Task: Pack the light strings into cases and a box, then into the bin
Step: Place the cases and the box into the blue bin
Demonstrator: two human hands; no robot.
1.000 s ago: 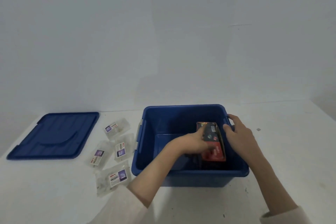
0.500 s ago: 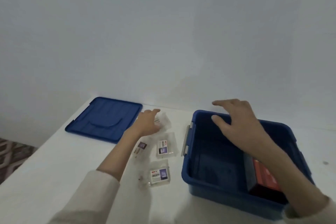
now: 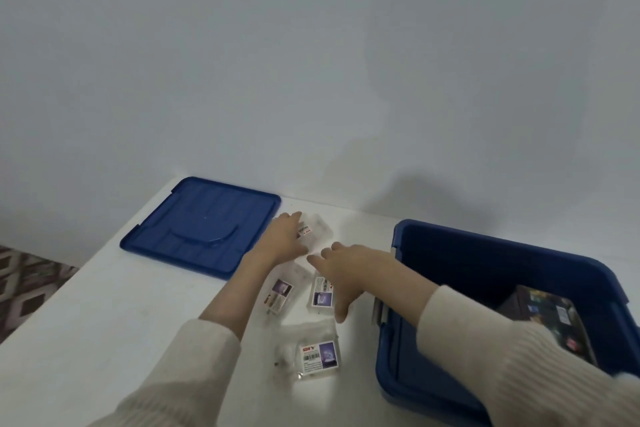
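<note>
Four clear cases lie on the table [image 3: 104, 340] just left of the bin [image 3: 467, 274]: a far case [image 3: 317, 230], a left case [image 3: 280, 292] and a right case [image 3: 322, 295] side by side, and a near case [image 3: 318, 354]. The box [image 3: 549, 317] sits inside the bin, at its right. The left hand [image 3: 282, 239] rests on the far case, but blur hides whether it pinches it; I cannot tell. The right hand [image 3: 346, 269] hovers over the right case, fingers spread, holding nothing. The lid [image 3: 204, 225] lies further left of the bin.

The cases look light and slick and sit close together, so a hurried grab could shove a neighbour, or pop one open and spill its string. The right sleeve, crossing the bin's left rim, could snag there.
</note>
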